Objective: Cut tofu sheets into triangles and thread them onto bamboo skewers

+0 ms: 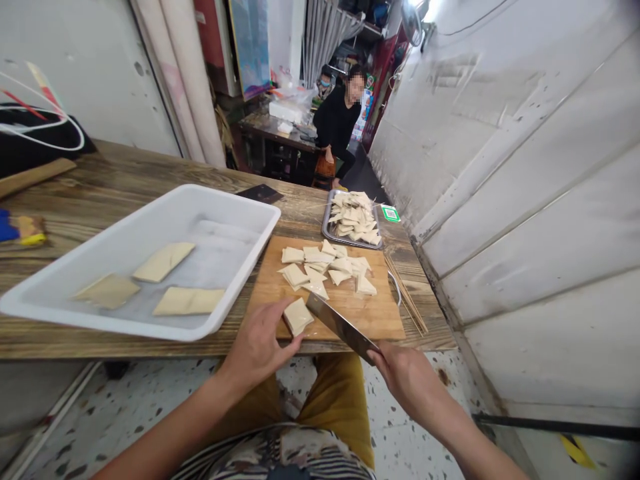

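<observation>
right hand [413, 379] wrapped round a big cleaver [345, 327], left hand [260, 340] pinching a pale stack [299, 317], more cut bits [294, 275] on the board [383, 315]

The right fingers [384, 364] partly hide the knife [342, 325]; far to their left, frame edge cuts a blue object [6, 227].
</observation>
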The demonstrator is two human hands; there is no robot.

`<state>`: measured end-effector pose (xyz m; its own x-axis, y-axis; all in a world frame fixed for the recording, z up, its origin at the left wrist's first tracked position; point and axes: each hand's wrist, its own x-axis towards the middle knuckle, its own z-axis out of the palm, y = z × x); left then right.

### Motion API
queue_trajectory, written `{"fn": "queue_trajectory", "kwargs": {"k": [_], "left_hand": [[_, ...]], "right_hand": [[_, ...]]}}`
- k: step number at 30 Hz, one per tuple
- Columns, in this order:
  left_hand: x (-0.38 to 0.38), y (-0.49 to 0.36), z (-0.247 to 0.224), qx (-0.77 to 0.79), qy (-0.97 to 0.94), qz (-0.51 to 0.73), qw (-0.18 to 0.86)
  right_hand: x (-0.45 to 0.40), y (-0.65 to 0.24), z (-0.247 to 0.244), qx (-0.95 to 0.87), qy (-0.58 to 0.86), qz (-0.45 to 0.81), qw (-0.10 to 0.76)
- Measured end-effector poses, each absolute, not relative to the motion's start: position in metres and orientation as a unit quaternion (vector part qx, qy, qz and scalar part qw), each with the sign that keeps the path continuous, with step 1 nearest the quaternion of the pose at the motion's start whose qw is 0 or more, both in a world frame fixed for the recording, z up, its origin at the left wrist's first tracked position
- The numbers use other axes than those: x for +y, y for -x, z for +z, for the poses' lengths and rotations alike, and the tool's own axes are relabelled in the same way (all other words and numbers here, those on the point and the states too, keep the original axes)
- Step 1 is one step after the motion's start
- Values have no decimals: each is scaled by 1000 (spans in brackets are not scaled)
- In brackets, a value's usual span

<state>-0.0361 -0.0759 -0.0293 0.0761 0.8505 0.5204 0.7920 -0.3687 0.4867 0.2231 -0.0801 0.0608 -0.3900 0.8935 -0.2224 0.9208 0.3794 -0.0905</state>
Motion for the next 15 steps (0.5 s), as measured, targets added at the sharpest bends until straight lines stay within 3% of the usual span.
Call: {"fn": "queue_trajectory", "kwargs": {"k": [15], "left_hand": [[-74,37,-33,546,-747,379,16]], "right_hand": [[-78,-227,66,828,-557,-67,8]]}}
